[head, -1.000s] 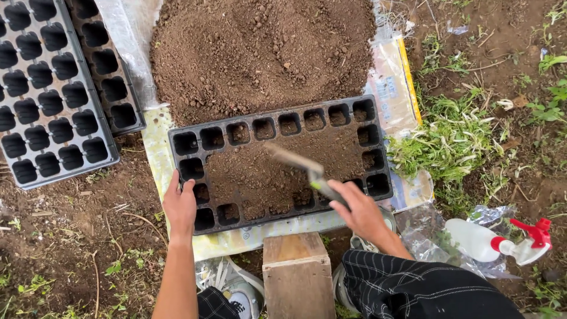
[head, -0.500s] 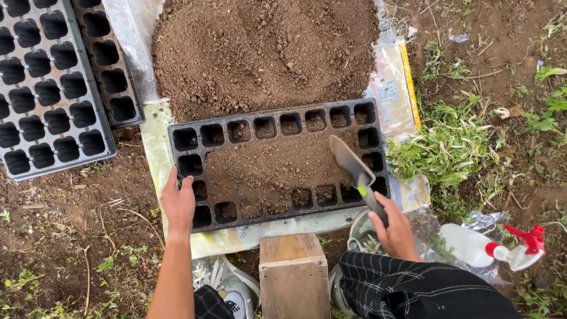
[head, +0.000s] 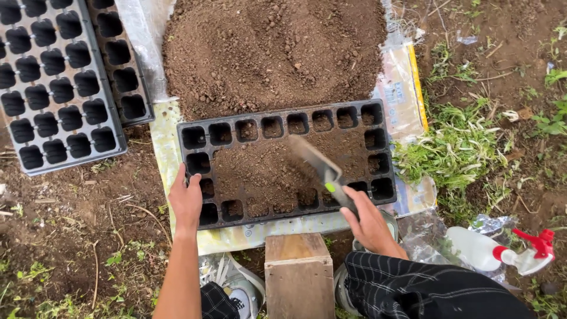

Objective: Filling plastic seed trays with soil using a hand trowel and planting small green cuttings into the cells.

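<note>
Trowel (head: 322,168) is the tool in the right hand (head: 369,223). The fingers are closed tight round its dark handle. Its long shape slants from the hand, up and to the left, over the black seed tray (head: 188,158). The flat blade sits over the middle of the tray, where brown soil lies heaped. The blade looks blurry, so I cannot tell if it touches the soil.

Closest to the person is a wooden block (head: 298,272), just below the tray's near edge. A grey shoe (head: 236,292) is left of the block, and a leg in dark checked trousers (head: 425,289) is right of it.

The left hand (head: 186,201) rests on the tray's left near corner. Its fingers are spread a little and press on the rim. It holds nothing else. The tray's long side runs left to right in front of the person. So the left hand is at one end, and the right hand is at the near edge, further right. The right hand is nearer to the heaped soil.

Right of the tray, down on the ground, a white spray bottle (head: 472,245) with a red trigger lies on crinkly clear plastic. Green weeds (head: 455,147) grow right of the tray.

Behind the tray is a big soil pile (head: 271,50) on a printed bag (head: 401,88). Left of that pile sit two more empty trays (head: 56,82).
</note>
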